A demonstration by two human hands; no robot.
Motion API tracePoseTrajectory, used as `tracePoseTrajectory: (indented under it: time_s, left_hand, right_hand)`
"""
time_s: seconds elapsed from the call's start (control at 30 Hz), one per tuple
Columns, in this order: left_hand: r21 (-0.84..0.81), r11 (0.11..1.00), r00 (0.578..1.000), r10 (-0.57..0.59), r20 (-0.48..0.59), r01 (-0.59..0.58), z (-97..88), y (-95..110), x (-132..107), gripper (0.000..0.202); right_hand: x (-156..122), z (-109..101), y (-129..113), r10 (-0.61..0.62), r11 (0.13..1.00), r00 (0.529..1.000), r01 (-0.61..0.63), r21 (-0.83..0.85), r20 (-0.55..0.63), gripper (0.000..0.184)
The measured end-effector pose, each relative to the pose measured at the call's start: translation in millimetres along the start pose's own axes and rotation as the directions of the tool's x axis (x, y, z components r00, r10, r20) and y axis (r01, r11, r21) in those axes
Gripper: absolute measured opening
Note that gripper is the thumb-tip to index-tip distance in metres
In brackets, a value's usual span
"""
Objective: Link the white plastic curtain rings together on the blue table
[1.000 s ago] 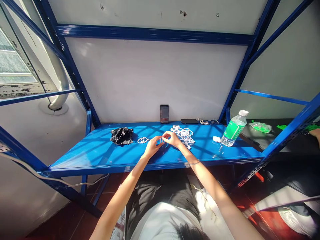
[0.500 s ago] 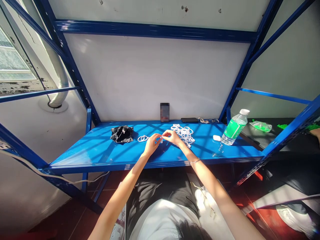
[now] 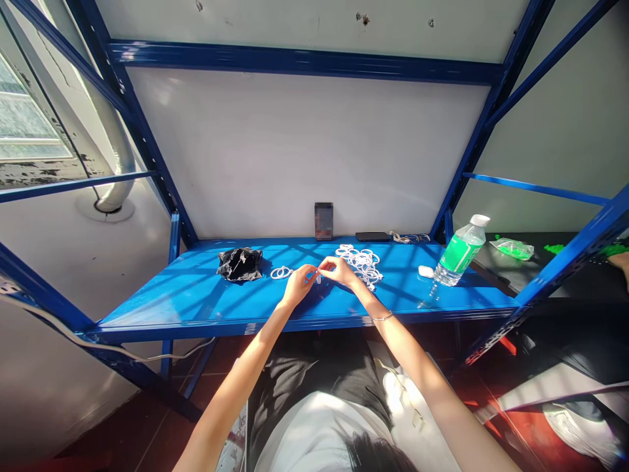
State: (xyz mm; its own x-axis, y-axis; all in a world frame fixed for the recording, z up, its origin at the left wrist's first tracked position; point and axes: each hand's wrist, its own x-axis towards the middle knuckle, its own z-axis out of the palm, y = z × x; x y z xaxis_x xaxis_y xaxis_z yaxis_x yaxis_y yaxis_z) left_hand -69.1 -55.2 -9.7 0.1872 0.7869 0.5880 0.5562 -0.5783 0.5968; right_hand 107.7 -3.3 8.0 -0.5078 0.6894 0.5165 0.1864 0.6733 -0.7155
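Both of my hands meet over the middle of the blue metal shelf (image 3: 196, 301). My left hand (image 3: 298, 284) and my right hand (image 3: 338, 270) pinch one small white ring (image 3: 318, 276) between their fingertips. A pile of white rings (image 3: 361, 261) lies just right of my right hand. Two joined white rings (image 3: 281, 273) rest on the shelf left of my left hand. A thin bracelet sits on my right wrist.
A crumpled black bag (image 3: 240, 264) lies at the left. A dark phone (image 3: 324, 221) leans on the back wall, a flat black device (image 3: 372, 236) beside it. A green-labelled water bottle (image 3: 460, 251) and a small white case (image 3: 425, 271) stand at the right. Blue rack posts frame both sides.
My two hands have drawn closer together around the small ring. The view has shifted slightly; the things on the shelf have not moved.
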Motion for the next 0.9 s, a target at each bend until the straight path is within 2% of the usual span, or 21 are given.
tracePoseTrajectory:
  time_s: [0.33, 0.57, 0.9]
  left_hand:
    - [0.038, 0.999, 1.0, -0.005, 0.026, 0.004, 0.4, -6.5, 0.1, 0.028]
    - [0.039, 0.999, 1.0, 0.011, 0.014, -0.011, 0.7, -6.6, -0.2, 0.029]
    - [0.056, 0.998, 0.999, 0.03, 0.022, -0.031, 1.6, -9.1, -0.1, 0.025]
  right_hand:
    - [-1.3, -1.0, -8.0, -0.013, 0.999, 1.0, 0.014, -0.037, 0.02, 0.014]
    - [-1.0, -0.1, -1.7, -0.016, 0.999, 0.999, 0.018, -0.036, 0.051, 0.01]
    - [-1.2, -0.9, -6.0, -0.049, 0.997, 0.998, 0.051, -0.062, 0.034, 0.006]
